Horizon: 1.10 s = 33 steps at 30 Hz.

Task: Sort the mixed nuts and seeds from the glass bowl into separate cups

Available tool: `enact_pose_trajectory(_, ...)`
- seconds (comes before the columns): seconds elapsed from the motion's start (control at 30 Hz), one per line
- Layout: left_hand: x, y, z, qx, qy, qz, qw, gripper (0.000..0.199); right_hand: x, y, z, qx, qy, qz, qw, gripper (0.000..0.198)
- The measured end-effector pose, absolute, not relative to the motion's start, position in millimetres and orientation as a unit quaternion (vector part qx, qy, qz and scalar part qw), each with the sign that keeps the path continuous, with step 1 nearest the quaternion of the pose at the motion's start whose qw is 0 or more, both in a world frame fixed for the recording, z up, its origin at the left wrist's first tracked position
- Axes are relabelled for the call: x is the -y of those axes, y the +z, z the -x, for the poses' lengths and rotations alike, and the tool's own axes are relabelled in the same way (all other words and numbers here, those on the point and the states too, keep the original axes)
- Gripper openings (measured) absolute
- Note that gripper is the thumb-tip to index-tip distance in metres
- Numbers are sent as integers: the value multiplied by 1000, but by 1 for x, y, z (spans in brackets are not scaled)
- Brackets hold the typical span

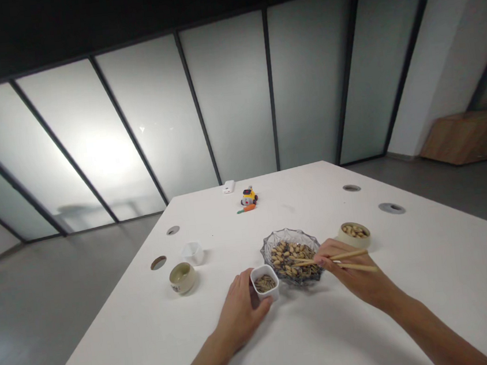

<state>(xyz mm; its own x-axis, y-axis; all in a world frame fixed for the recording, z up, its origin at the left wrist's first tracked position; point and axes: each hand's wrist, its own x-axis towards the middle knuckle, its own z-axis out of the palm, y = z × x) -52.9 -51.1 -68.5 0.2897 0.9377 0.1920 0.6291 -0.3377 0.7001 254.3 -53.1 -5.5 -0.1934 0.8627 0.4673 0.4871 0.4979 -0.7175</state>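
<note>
My left hand [243,309] is wrapped round a small white square cup [273,295] that holds sunflower seeds [264,283]. Just right of the cup stands a clear scalloped glass bowl [271,240] with a mix of pistachios [283,251] and sunflower seeds. In my right hand [343,265] is a pair of wooden chopsticks [351,254], and their tips reach into the nuts in the glass bowl. Behind my right hand sits a round cream bowl [354,239] with pistachios in it.
A cream bowl with a small dark print [182,278] and a white faceted cup [193,253] stand at the left. Farther back lie a yellow toy car [249,196], an orange toy carrot [248,208] and a white box-like object [229,187]. Round holes pierce the white table [213,226].
</note>
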Motion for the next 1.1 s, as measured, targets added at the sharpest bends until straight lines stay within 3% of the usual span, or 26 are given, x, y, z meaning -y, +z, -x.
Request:
enact_pose_trajectory(0.3,52,-65,52,-515,306,-755,265,55,56,-3,-252,747,224,447,439,44)
enact_pose_trajectory(0.63,53,-62,51,-519,295,-758,264,54,57,-5,-240,669,205,432,569,47)
enact_pose_trajectory(0.93,52,-65,52,-519,306,-753,263,59,51,-5,-256,699,117,470,526,53)
enact_pose_trajectory(1.1,52,-64,52,-518,299,-755,269,57,47,-9,-261,732,162,471,465,50)
